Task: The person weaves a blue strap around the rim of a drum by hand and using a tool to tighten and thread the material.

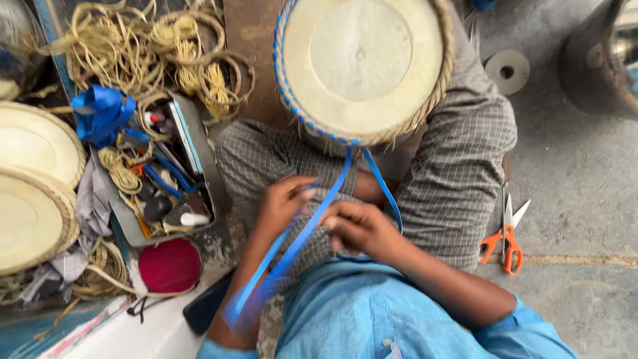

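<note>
A round drum (362, 63) with a pale skin head and a rim laced in tan and blue strap rests on my checked-trouser lap. Two blue straps (332, 193) hang from its near rim. My left hand (282, 199) pinches the longer strap, which runs down along my forearm. My right hand (362, 226) is closed around the other blue strap close by. Both hands sit just below the drum.
A metal tray (199, 143) of small tools, a blue strap bundle (100, 113) and coiled tan cord (146, 46) lie at left, beside two more drum heads (30, 179). A red lid (169, 264) sits near. Orange-handled scissors (508, 233) lie on the concrete floor at right.
</note>
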